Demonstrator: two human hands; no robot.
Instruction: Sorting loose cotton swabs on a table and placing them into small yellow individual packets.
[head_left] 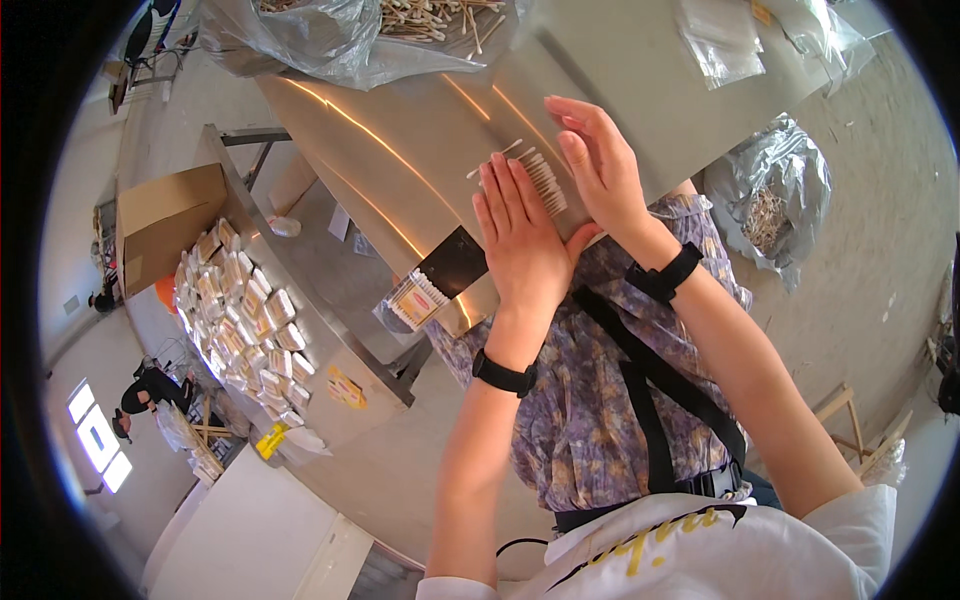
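Observation:
A small row of cotton swabs point(545, 182) lies on the metal table, a few of them sticking out past the rest at the far end. My left hand point(522, 238) rests flat along the left side of the swabs, fingers straight and close together, covering part of them. On their right side is my right hand point(606, 172), held edge-on with fingers stretched and slightly bent, thumb apart; it grips nothing. Left of my left hand, a dark flat rectangle point(452, 262) lies on the table. Against it, at the table's edge, sits a clear pack of cotton swabs point(415, 302).
A large plastic bag point(340, 50) of loose swabs lies at the far side. Clear plastic sleeves point(720, 40) are at the far right. A lined container point(800, 190) with swabs stands right. On the left, another table holds many packs point(240, 320) and a cardboard box point(170, 225).

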